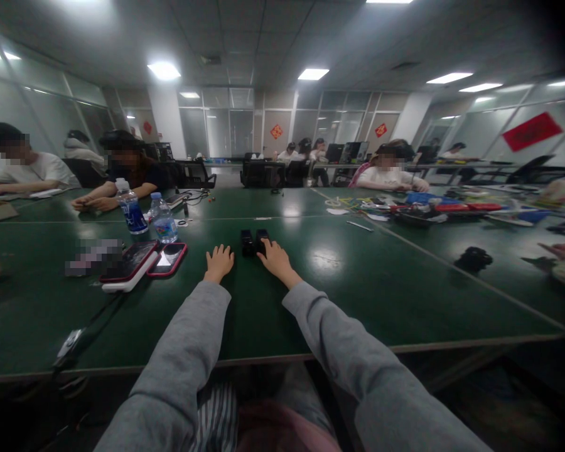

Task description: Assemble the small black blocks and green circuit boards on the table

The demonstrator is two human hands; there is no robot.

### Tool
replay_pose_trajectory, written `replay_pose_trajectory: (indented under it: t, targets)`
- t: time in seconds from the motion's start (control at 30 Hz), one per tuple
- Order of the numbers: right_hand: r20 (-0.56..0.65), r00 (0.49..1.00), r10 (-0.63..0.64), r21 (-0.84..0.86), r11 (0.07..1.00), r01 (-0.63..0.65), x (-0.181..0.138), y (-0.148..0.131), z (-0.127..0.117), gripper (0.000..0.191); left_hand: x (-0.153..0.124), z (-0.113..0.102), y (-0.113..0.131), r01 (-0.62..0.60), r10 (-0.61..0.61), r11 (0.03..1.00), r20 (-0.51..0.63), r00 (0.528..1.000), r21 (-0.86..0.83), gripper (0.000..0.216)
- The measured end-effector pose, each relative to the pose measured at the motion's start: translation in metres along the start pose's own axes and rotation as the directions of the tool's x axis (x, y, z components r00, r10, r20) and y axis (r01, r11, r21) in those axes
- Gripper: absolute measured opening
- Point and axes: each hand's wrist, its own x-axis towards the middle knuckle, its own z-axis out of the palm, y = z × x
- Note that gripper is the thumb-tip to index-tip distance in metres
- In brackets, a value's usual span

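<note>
Two small black block-like objects stand side by side on the green table, and their exact kind is too small to make out. My right hand (276, 260) has its fingers and thumb closed around the right black object (262, 235), covering part of it. Just to its left, the other black object (247, 242) stands free of both hands. My left hand (220, 261) lies palm down on the table, fingers spread, a little left of that object. A small dark patch shows by its fingertips, and I cannot tell what it is.
Phones (168, 259), a white power bank (130, 276) and two water bottles (164, 220) are at the left. A pen (360, 226), a cluttered pile (421, 210) and a black lump (473, 258) lie rightward. Several people sit around the table (358, 301).
</note>
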Motion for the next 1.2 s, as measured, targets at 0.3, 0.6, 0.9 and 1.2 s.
replay_pose_trajectory:
  t: [0.3,0.6,0.9,1.2]
  targets:
    - [-0.086,0.996,0.016,0.002,1.000,-0.016,-0.001,-0.004,-0.001,0.066,0.003,0.004,-0.004,-0.019,0.019,1.000,-0.001,1.000,-0.012,0.054]
    - [-0.050,0.999,0.018,0.102,0.995,-0.013,0.004,0.002,0.002,0.047,-0.001,-0.004,0.000,-0.019,0.019,1.000,0.005,1.000,0.010,0.053]
    - [0.017,1.000,0.022,0.200,0.979,-0.025,0.009,0.008,0.004,0.047,-0.002,-0.005,0.000,-0.014,0.014,0.999,-0.003,1.000,-0.040,0.052]
    - [0.018,1.000,-0.026,0.238,0.971,0.021,0.008,0.006,0.003,0.047,-0.011,-0.030,0.027,-0.252,0.225,0.954,-0.162,0.961,-0.164,0.052]
